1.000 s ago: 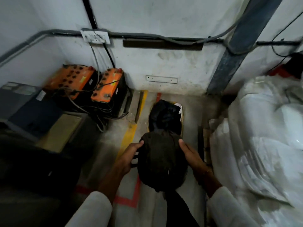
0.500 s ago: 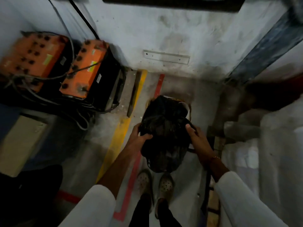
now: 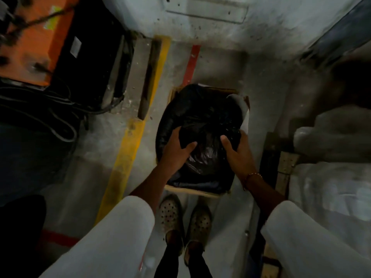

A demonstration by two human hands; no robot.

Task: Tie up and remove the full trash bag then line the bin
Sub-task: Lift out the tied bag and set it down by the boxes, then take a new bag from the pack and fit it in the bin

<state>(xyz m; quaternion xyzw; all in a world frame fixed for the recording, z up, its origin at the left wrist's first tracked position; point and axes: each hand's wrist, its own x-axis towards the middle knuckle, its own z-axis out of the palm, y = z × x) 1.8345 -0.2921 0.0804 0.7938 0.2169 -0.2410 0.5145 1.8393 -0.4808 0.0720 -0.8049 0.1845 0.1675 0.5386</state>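
A black trash bag [image 3: 202,115] fills a low cardboard-box bin [image 3: 192,191] on the floor just ahead of my feet. My left hand [image 3: 176,150] grips a fold of the bag's plastic on its left side. My right hand [image 3: 237,151], with a beaded bracelet on the wrist, pinches the plastic on the right. Both hands are at the bag's near top, over the bin. A white scrap [image 3: 242,109] sticks out at the bin's far right corner. Nothing shows of the bag's contents.
Orange-topped batteries [image 3: 34,47] with tangled cables [image 3: 50,109] stand at the left against the wall. A yellow floor stripe [image 3: 128,149] and a red one [image 3: 192,63] run toward the wall. White sacks [image 3: 333,157] pile up at the right. My shoes [image 3: 184,217] are just behind the bin.
My view has tipped down and closer to the bin. The dark bundle I held up has come down onto the bin, and both hands now clutch the bag's plastic.
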